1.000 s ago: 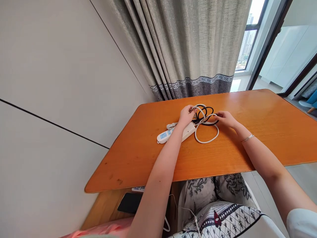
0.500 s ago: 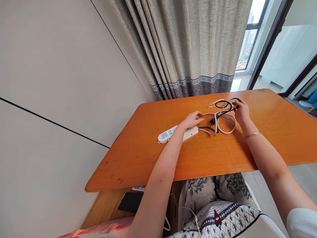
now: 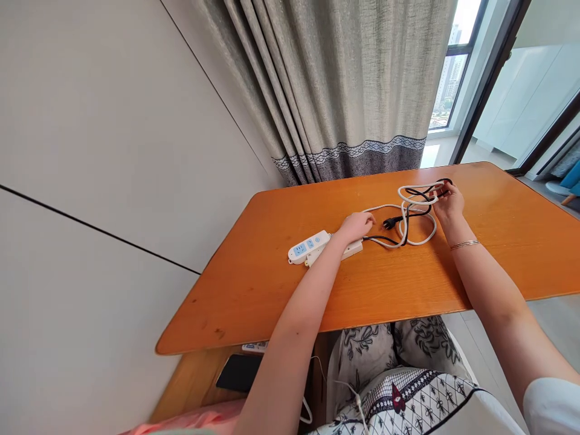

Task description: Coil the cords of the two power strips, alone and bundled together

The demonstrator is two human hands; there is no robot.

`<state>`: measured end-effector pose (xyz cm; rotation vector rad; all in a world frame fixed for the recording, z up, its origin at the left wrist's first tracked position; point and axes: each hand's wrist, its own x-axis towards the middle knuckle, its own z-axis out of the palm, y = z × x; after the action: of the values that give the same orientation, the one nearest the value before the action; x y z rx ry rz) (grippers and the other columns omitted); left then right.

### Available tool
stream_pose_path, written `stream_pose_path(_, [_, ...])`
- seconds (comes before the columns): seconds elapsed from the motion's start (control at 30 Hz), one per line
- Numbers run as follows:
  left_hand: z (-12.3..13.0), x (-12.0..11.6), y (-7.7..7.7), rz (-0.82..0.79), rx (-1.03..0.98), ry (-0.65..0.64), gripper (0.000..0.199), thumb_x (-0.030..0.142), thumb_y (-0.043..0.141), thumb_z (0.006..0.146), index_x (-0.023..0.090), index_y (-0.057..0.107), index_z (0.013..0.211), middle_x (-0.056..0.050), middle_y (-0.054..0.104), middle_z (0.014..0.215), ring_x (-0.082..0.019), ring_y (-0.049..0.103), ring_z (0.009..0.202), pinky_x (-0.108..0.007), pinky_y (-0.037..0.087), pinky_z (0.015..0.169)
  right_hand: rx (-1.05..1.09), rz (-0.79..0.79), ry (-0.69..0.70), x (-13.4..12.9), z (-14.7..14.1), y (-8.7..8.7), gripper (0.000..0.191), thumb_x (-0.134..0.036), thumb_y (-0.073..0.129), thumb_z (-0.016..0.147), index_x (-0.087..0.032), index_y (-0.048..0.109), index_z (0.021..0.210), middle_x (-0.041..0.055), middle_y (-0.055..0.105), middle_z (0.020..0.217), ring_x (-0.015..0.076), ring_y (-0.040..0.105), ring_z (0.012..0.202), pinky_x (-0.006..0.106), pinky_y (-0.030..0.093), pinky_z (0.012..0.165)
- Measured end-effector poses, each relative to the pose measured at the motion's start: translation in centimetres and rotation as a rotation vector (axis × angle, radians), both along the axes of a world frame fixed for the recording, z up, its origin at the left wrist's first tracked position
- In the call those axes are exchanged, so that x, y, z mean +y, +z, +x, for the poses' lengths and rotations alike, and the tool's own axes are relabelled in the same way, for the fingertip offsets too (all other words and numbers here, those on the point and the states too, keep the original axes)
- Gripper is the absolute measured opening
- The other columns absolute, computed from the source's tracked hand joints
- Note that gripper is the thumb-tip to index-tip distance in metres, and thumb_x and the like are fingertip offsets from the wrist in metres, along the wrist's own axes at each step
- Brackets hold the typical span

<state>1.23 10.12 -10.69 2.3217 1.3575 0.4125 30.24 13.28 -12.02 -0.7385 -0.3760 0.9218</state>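
Two white power strips lie side by side on the table. The farther power strip [image 3: 299,249] shows light-blue socket faces; the nearer power strip [image 3: 354,248] is partly covered by my left arm. My left hand [image 3: 357,226] rests over their right part, fingers curled around the farther strip's end; the fingertips are partly hidden. My right hand [image 3: 448,202] is closed on bunched loops of a white cord [image 3: 430,237] and a black cord [image 3: 406,228], raised slightly at the right. A black plug [image 3: 388,223] hangs between the hands, its prongs toward the left.
The orange-brown wooden table [image 3: 254,290] has a rounded front-left corner. A grey curtain [image 3: 353,90] hangs behind it, and a pale wall [image 3: 113,133] stands at the left. Below the table edge, a black phone-like slab [image 3: 239,371] lies on a lower wooden surface.
My right hand has moved slightly right, drawing the cord loops and black plug along. My left hand's fingers have curled in more and shifted slightly right.
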Motion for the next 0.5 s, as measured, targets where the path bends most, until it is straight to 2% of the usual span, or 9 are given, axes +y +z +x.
stream_pose_path(0.1, [-1.2, 0.6, 0.7, 0.001, -0.038, 0.055, 0.03, 0.026, 0.048, 0.094, 0.018, 0.074, 0.104, -0.008, 0.078, 0.096, -0.021, 0.071, 0.086, -0.03, 0.054, 0.079, -0.1, -0.08, -0.106, 0.6, 1.0, -0.7, 0.018, -0.019, 0.066, 0.079, -0.022, 0.049, 0.073, -0.0057, 0.053, 0.069, 0.0078, 0.053, 0.059, 0.021, 0.05, 0.057])
stream_pose_path(0.2, [-2.1, 0.7, 1.2, -0.06, -0.085, 0.074, 0.03, 0.035, 0.052, 0.095, 0.018, 0.072, 0.108, -0.008, 0.077, 0.097, -0.019, 0.07, 0.078, -0.028, 0.053, 0.071, -0.165, -0.166, -0.196, 0.9, 1.7, -1.2, 0.016, -0.013, 0.065, 0.076, -0.021, 0.052, 0.073, -0.0067, 0.049, 0.066, 0.0067, 0.045, 0.054, 0.019, 0.041, 0.049])
stream_pose_path(0.27, [-2.2, 0.5, 1.4, -0.126, -0.067, 0.026, 0.025, 0.036, 0.061, 0.089, 0.019, 0.072, 0.103, -0.007, 0.077, 0.098, -0.019, 0.071, 0.08, -0.027, 0.052, 0.07, -0.171, -0.211, -0.227, 0.8, 2.0, -1.4, 0.013, -0.009, 0.062, 0.074, -0.02, 0.057, 0.074, -0.0063, 0.049, 0.064, 0.0069, 0.042, 0.052, 0.018, 0.035, 0.045])
stream_pose_path(0.37, [-1.5, -0.1, 1.2, -0.171, 0.097, -0.077, 0.02, 0.033, 0.077, 0.074, 0.022, 0.072, 0.089, -0.003, 0.077, 0.087, -0.021, 0.071, 0.081, -0.028, 0.052, 0.071, -0.173, -0.27, -0.24, 0.7, 2.2, -1.7, 0.013, -0.007, 0.058, 0.073, -0.02, 0.06, 0.075, -0.0061, 0.048, 0.061, 0.0078, 0.041, 0.051, 0.019, 0.031, 0.042])
stream_pose_path(0.43, [-0.9, -0.5, 1.0, -0.145, 0.185, -0.08, 0.019, 0.026, 0.081, 0.066, 0.023, 0.07, 0.081, -0.003, 0.075, 0.082, -0.023, 0.07, 0.08, -0.031, 0.051, 0.072, -0.167, -0.29, -0.239, 0.7, 2.2, -1.9, 0.013, -0.007, 0.057, 0.073, -0.02, 0.059, 0.074, -0.0065, 0.048, 0.06, 0.0082, 0.042, 0.051, 0.019, 0.031, 0.041])
stream_pose_path(0.5, [-0.4, -0.8, 0.8, -0.106, 0.212, -0.047, 0.015, 0.016, 0.076, 0.063, 0.023, 0.068, 0.074, -0.004, 0.074, 0.08, -0.025, 0.069, 0.081, -0.033, 0.051, 0.074, -0.155, -0.296, -0.229, 0.9, 2.1, -2.1, 0.014, -0.007, 0.057, 0.071, -0.021, 0.058, 0.074, -0.0068, 0.049, 0.061, 0.0079, 0.043, 0.051, 0.018, 0.033, 0.042])
